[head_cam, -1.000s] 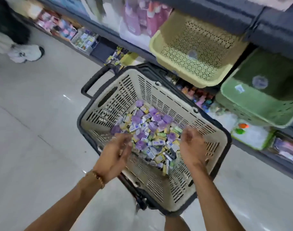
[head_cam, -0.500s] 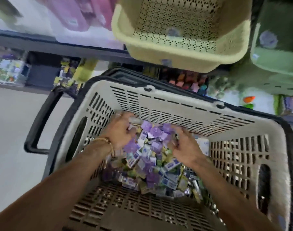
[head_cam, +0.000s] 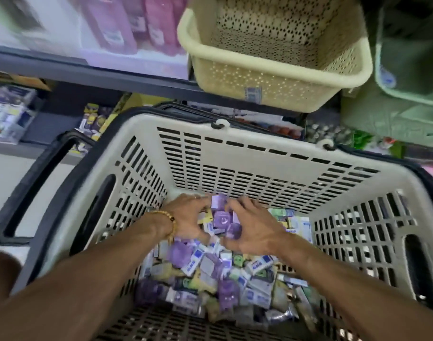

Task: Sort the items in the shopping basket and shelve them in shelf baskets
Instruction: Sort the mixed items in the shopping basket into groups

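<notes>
shopping basket [head_cam: 259, 153] | left hand [head_cam: 188, 220], right hand [head_cam: 252, 230] reach in | both grips curled round purple packets [head_cam: 222, 220]

floor [head_cam: 3, 183]: pale, smooth | shelf [head_cam: 63, 70]: dark metal, stocked | pink bottles [head_cam: 126, 23] above

Both hands, left hand [head_cam: 189, 219] and right hand [head_cam: 253, 230], cup a cluster of small purple packets [head_cam: 224, 221] inside the beige slotted plastic shopping basket [head_cam: 259, 153], beneath a cream perforated shelf basket [head_cam: 272, 77].
</notes>
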